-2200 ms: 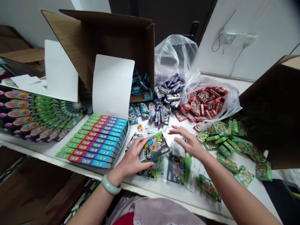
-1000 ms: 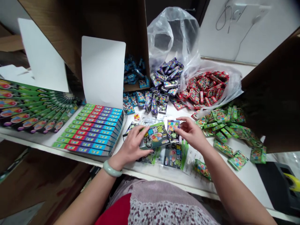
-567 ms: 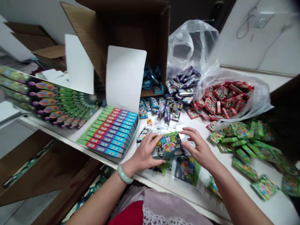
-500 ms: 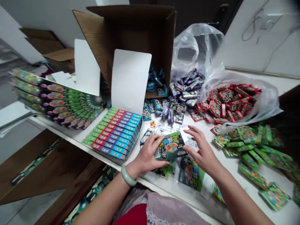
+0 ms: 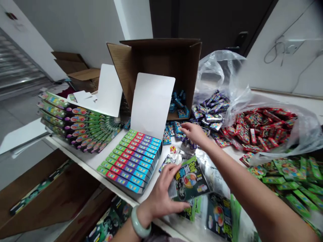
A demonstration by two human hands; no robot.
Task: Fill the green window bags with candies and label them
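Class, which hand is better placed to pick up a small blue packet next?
Probably the right hand: it is open right at the blue packets, while the left hand holds the green-and-black packet.

Glossy green-and-black printed card packet [image 5: 190,179] sits angled, its near edge held under the left hand [image 5: 161,191]. Small blue-and-purple foil packets [image 5: 174,129] lie in a loose heap, just beside the right hand's fingertips [image 5: 183,126].

Open cardboard carton [image 5: 161,60], clear plastic bag [image 5: 217,72];

Left hand [image 5: 160,192] gripping a green-and-black packet [image 5: 190,179], edge-on; right hand [image 5: 194,132] open, above blue packets [image 5: 167,138]
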